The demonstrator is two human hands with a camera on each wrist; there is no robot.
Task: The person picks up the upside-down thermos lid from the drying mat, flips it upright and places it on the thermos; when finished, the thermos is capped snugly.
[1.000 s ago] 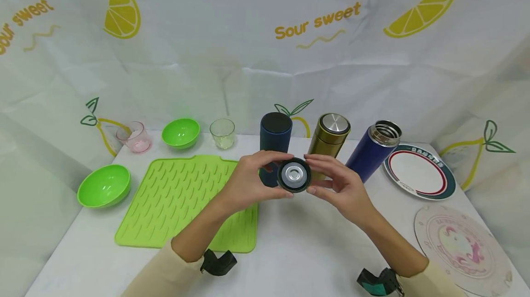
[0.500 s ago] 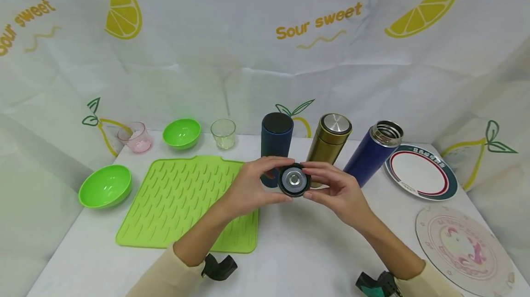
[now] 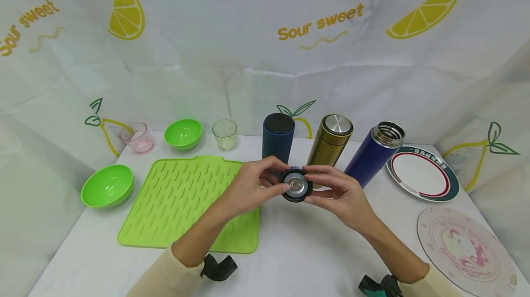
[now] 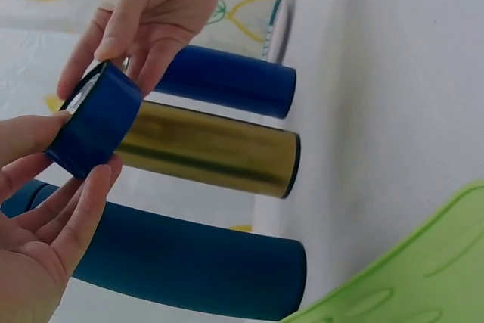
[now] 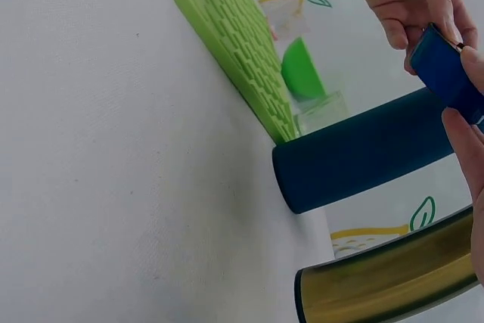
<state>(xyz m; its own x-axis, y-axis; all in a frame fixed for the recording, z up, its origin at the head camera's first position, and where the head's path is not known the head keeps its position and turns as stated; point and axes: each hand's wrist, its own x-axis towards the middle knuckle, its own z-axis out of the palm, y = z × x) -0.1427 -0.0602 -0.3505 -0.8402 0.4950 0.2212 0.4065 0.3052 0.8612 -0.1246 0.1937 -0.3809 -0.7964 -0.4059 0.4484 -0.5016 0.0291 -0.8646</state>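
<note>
In the head view a round bottle lid (image 3: 296,185) is held above the table, its silvery underside turned toward me. My left hand (image 3: 244,189) pinches it from the left, the thumb lying on the near face. From the right, my right hand (image 3: 345,198) grips its rim between thumb and fingers. The left wrist view shows the lid's blue side wall (image 4: 102,122). Behind the hands stand a dark blue-green bottle (image 3: 279,143) and a gold bottle (image 3: 327,150) with a silver-topped lid. To their right is a blue bottle (image 3: 368,161) with a bare threaded steel neck.
A green ridged mat (image 3: 182,205) covers the left side of the table. Two green bowls (image 3: 106,186), a pink glass (image 3: 140,139) and a clear glass (image 3: 225,135) stand around it. On the right lie a plate (image 3: 449,186) and a round pink-patterned mat (image 3: 459,246).
The lid and both hands have come slightly down and nearer. My left thumb has shifted from the lid's lower edge up onto its underside. The bottles have stayed in place.
</note>
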